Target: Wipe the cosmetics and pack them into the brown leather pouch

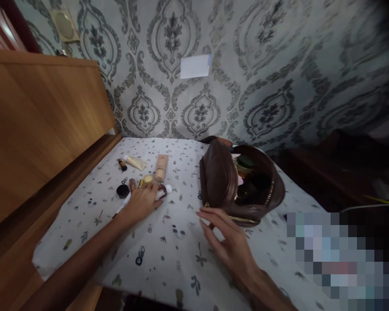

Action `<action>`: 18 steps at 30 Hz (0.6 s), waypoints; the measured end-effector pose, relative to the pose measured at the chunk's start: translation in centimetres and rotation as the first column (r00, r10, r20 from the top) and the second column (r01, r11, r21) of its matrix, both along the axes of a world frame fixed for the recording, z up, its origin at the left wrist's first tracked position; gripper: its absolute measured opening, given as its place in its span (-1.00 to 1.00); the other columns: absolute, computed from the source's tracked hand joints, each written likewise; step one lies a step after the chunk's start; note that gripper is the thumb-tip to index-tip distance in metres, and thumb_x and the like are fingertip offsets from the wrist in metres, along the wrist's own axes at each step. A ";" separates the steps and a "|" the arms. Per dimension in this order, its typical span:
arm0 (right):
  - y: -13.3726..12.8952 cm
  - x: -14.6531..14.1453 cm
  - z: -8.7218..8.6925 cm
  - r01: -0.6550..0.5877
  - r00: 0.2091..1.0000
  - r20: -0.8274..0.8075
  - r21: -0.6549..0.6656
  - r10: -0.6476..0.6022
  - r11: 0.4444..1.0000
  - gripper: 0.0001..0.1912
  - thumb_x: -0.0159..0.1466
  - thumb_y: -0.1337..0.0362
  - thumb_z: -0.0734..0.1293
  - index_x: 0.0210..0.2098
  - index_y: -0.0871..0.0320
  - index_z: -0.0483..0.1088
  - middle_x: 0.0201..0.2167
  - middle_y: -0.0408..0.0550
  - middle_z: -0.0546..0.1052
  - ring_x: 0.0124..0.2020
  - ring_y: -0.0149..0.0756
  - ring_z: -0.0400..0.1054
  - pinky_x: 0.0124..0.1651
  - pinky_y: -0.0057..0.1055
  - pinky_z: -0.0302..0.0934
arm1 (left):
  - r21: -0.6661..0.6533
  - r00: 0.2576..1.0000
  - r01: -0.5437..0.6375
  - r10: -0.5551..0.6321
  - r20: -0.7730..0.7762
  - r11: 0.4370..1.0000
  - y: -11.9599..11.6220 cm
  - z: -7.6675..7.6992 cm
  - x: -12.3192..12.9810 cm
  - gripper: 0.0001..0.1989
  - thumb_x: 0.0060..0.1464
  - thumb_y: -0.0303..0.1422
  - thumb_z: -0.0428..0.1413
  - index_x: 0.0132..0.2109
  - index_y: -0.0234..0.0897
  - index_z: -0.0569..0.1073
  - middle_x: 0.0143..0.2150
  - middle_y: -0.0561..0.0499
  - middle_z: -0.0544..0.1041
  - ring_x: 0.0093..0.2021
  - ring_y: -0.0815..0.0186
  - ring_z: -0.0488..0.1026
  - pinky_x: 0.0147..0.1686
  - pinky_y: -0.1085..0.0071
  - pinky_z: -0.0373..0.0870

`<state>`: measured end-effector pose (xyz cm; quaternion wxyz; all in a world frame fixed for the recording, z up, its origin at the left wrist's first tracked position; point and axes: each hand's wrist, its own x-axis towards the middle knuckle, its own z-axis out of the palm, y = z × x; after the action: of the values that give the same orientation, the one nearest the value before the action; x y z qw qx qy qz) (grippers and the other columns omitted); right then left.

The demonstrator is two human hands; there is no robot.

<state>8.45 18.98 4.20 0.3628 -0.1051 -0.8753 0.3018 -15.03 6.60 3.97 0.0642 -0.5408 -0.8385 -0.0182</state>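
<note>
My left hand [143, 201] is closed over a white tube with dark red print [164, 190], its fingers hiding most of it. Close around that hand are a round black jar [122, 191], a small pinkish-brown tube [132, 185] and a round yellow-capped item [148, 178]. A beige squeeze tube [161, 167] lies just beyond. My right hand [228, 237] hovers empty, fingers apart and slightly curved, near the front of a brown bag [218, 172]. The bag is unzipped, with a green-lidded jar [245, 162] and dark items inside.
A cream tube [136, 163] and a small dark bottle with gold [122, 164] lie at the back left of the patterned white cloth [181, 233]. A wooden cabinet [45, 108] borders the left side; a wallpapered wall stands behind. A blurred-out patch covers the lower right.
</note>
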 end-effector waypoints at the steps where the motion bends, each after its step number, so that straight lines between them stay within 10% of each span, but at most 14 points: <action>1: -0.3 -0.9 -0.5 -0.033 0.998 0.054 -0.142 0.041 0.989 -0.78 0.33 0.29 0.24 -0.11 0.13 0.48 -0.15 0.08 0.55 -0.22 -0.25 0.48 -0.29 -0.36 0.44 | -0.005 1.000 0.005 -0.005 0.001 1.000 0.2 -0.2 0.0 -0.66 0.26 -0.21 0.01 0.07 -0.32 0.33 -0.01 -0.24 0.52 0.02 -0.06 0.44 0.08 -0.19 0.18; 3: -0.7 -2.7 -1.5 -0.054 0.988 0.108 -0.437 0.112 0.898 -0.69 0.31 0.16 0.27 -0.02 0.15 0.43 -0.15 0.08 0.52 -0.22 -0.24 0.47 -0.32 -0.35 0.43 | 0.013 1.000 0.013 -0.013 0.015 1.000 0.2 -0.5 0.1 -0.68 0.26 -0.22 0.01 0.05 -0.32 0.33 0.01 -0.24 0.51 0.03 -0.09 0.43 0.11 -0.27 0.09; 6: -1.2 -4.8 -3.1 -0.038 0.988 0.051 -0.837 0.147 0.546 -0.47 0.24 0.00 0.34 0.09 0.17 0.32 -0.10 0.09 0.47 -0.24 -0.25 0.49 -0.31 -0.34 0.42 | 0.083 0.992 0.042 -0.052 0.116 0.996 -0.1 -0.5 1.3 -0.75 0.23 -0.20 0.05 -0.09 -0.29 0.36 -0.08 -0.15 0.52 -0.03 0.01 0.46 0.06 -0.07 0.23; 8: -1.4 -5.6 -3.9 -0.099 0.984 -0.051 -0.951 0.168 0.292 -0.42 0.20 -0.07 0.37 0.06 0.17 0.31 -0.17 0.04 0.49 -0.30 -0.28 0.49 -0.29 -0.36 0.39 | 0.132 0.974 0.091 -0.115 0.195 0.987 -0.4 -0.5 2.5 -0.81 0.19 -0.24 0.09 -0.15 -0.27 0.35 -0.15 -0.07 0.50 -0.09 0.11 0.47 -0.08 0.17 0.36; 10: -1.5 -5.9 -4.4 -0.191 0.968 -0.157 -0.967 0.197 0.167 -0.46 0.17 -0.09 0.40 -0.05 0.16 0.33 -0.32 -0.07 0.50 -0.40 -0.35 0.46 -0.32 -0.41 0.34 | 0.169 0.956 0.146 -0.183 0.230 0.975 -0.6 -0.6 3.8 -0.82 0.17 -0.26 0.11 -0.17 -0.25 0.33 -0.16 -0.03 0.48 -0.13 0.18 0.46 -0.21 0.30 0.39; 18: -1.5 -5.5 -4.7 -0.311 0.935 -0.221 -0.889 0.278 0.336 -0.49 0.16 -0.13 0.40 -0.14 0.15 0.32 -0.47 -0.20 0.44 -0.50 -0.39 0.35 -0.41 -0.43 0.26 | 0.362 0.951 0.223 -0.283 0.123 0.905 -0.1 -1.7 5.9 -0.81 0.30 -0.27 -0.06 -0.12 -0.29 0.36 -0.12 -0.12 0.50 -0.08 0.11 0.42 -0.08 0.13 0.39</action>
<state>2.96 17.44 -0.46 0.1974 -0.1224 -0.5637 0.7927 -9.14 6.53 2.26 0.0818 -0.6221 -0.7471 -0.2193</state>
